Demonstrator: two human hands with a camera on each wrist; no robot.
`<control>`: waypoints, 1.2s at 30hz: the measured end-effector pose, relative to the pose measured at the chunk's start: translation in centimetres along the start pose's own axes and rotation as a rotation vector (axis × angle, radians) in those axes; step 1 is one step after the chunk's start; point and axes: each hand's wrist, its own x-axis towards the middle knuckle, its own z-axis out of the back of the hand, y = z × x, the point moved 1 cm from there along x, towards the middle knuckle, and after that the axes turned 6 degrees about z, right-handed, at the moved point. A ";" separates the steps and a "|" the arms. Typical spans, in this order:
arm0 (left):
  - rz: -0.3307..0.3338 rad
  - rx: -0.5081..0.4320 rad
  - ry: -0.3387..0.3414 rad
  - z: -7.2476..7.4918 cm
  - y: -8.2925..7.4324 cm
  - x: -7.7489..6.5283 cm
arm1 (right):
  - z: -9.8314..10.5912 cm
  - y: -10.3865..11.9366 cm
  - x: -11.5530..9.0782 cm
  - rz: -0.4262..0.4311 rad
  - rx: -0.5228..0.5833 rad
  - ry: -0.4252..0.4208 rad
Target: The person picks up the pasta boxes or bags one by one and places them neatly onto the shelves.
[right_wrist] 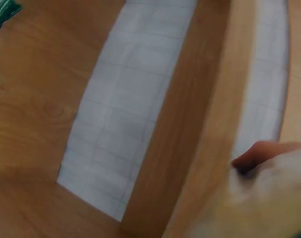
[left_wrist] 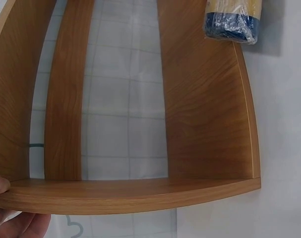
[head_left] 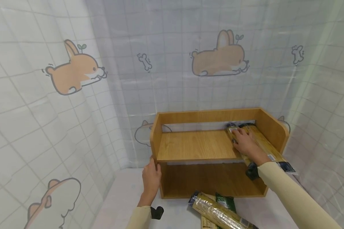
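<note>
At the back of the white surface [head_left: 126, 197], against the curtain corner: one wooden shelf unit [head_left: 200, 144], two tiers, open front, raised side panels and a rear rail. It stands square to the person, its foot near the surface's far edge.

On the upper board, toward its right end: one long packet of spaghetti [head_left: 265, 144] in clear film with dark ends, a white label near the far end. Its long axis runs from the back rail forward, and the near end overhangs the board's front edge. It lies directly under the right hand [head_left: 245, 143], with most of its length on the arm's side; the right hand is by far the nearer of the two.

On the surface before the unit, near the front edge: two or more similar packets [head_left: 218, 211], lying slantwise, one showing green.

Left hand [head_left: 151, 179]: its grip is closed about the front edge of the unit's left side panel, thumb on the face and fingers behind.

Right hand: lies palm-down on the packet, fingers spread forward and flat; no closed grip is evident, though the wrist view is too blurred to confirm.
</note>
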 end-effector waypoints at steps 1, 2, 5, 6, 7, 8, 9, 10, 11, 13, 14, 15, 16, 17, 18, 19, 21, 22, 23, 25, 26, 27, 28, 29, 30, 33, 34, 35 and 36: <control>-0.005 0.003 -0.006 0.0 0.0 0.0 | -0.1 0.0 0.1 -0.019 -0.001 0.008; -0.008 0.005 -0.012 0.0 0.0 0.0 | -0.2 -0.1 0.1 -0.033 -0.007 0.016; -0.020 0.012 -0.022 0.0 0.0 0.0 | -0.4 -0.1 0.1 -0.063 -0.021 0.034; -0.024 0.015 -0.024 0.0 0.0 -0.1 | -0.5 -0.1 0.0 -0.067 -0.020 0.036; -0.025 0.015 -0.023 0.0 0.1 -0.1 | -0.6 -0.1 0.0 -0.068 -0.017 0.036; -0.026 0.014 -0.020 0.0 0.1 -0.1 | -0.7 0.0 -0.1 -0.067 -0.017 0.032; -0.026 0.013 -0.017 -0.1 0.1 -0.1 | -0.7 0.0 -0.1 -0.066 -0.016 0.028; -0.023 0.010 -0.011 0.0 0.1 -0.2 | -0.7 0.1 -0.2 -0.064 -0.015 0.021; -0.020 0.009 -0.008 0.0 0.0 -0.2 | -0.7 0.2 -0.3 -0.062 -0.016 0.014; -0.010 -0.001 0.005 0.0 0.0 -0.1 | -0.7 0.3 -0.4 -0.056 -0.017 -0.002; -0.007 -0.007 0.010 0.0 -0.1 -0.1 | -0.7 0.4 -0.4 -0.055 -0.019 -0.009; 0.000 -0.010 0.015 0.0 -0.1 -0.1 | -0.7 0.4 -0.4 -0.053 -0.022 -0.016; 0.006 -0.014 0.019 0.1 -0.1 -0.1 | -0.7 0.4 -0.5 -0.051 -0.025 -0.020; 0.011 -0.017 0.023 0.0 -0.1 0.0 | -0.7 0.4 -0.4 -0.050 -0.028 -0.024; 0.015 -0.016 0.025 0.0 -0.1 0.0 | -0.7 0.5 -0.5 -0.050 -0.027 -0.026; 0.018 -0.014 0.024 0.0 -0.1 0.0 | -0.7 0.5 -0.5 -0.048 -0.030 -0.028; 0.021 -0.010 0.024 0.0 -0.1 0.0 | -0.8 0.5 -0.4 -0.040 -0.043 -0.031; 0.020 -0.006 0.025 -0.1 -0.1 0.0 | -0.8 0.5 -0.4 -0.036 -0.053 -0.031; 0.019 -0.002 0.024 -0.1 -0.1 0.0 | -0.9 0.5 -0.5 -0.032 -0.060 -0.031; 0.016 0.001 0.028 -0.1 -0.2 -0.1 | -0.9 0.5 -0.5 -0.023 -0.079 -0.036; 0.017 0.001 0.031 -0.1 -0.2 -0.2 | -0.9 0.6 -0.6 -0.019 -0.085 -0.037; 0.019 0.002 0.032 -0.1 -0.3 -0.2 | -0.9 0.6 -0.7 -0.017 -0.085 -0.039; 0.021 0.004 0.034 -0.1 -0.3 -0.2 | -0.8 0.7 -0.7 -0.017 -0.080 -0.039; 0.020 0.002 0.034 -0.1 -0.3 -0.2 | -0.7 0.8 -0.7 -0.019 -0.071 -0.041; 0.020 0.000 0.036 -0.1 -0.3 -0.2 | -0.7 0.9 -0.7 -0.021 -0.064 -0.043; 0.019 0.004 0.034 0.0 -0.3 -0.1 | -0.5 1.1 -0.7 -0.026 -0.034 -0.047; 0.018 0.005 0.035 0.0 -0.3 0.0 | -0.4 1.1 -0.6 -0.026 -0.027 -0.049; 0.015 0.006 0.033 0.1 -0.3 0.0 | -0.4 1.2 -0.6 -0.025 -0.023 -0.054; 0.014 0.007 0.033 0.2 -0.3 0.0 | -0.4 1.3 -0.6 -0.023 -0.020 -0.058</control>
